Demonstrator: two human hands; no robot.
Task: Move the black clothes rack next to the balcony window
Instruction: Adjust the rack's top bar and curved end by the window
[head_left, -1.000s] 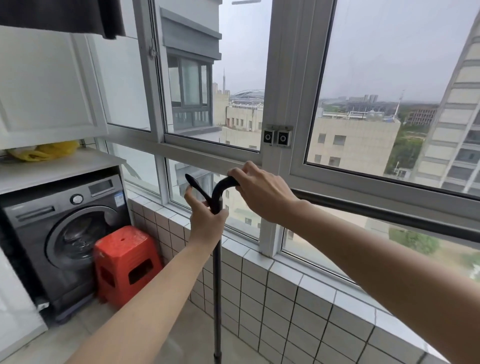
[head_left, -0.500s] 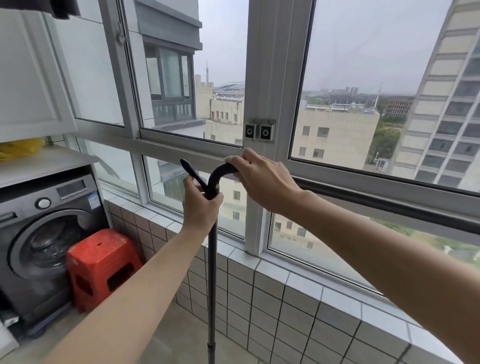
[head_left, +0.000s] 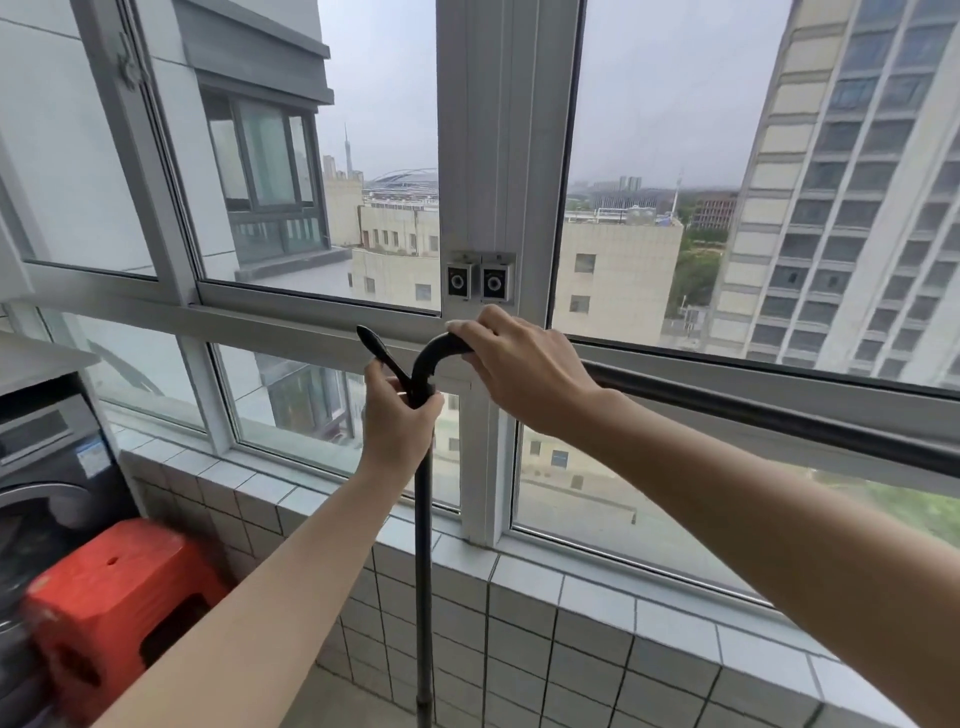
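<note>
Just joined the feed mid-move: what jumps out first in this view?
Both hands grip the black rack at centre: the left hand is wrapped around its upright pole, the right hand lies over the curved top where the rail runs off right. Right behind is the window above a tiled ledge. A red stool stands low left beside a washer.

Rack (head_left: 423, 519) before window (head_left: 506, 156), stool (head_left: 119, 587) left.

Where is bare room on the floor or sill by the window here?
The tiled sill is bare along its whole visible length. Floor between the red stool and the rack's upright pole looks free. The left corner is crowded: stool against washing machine.
</note>
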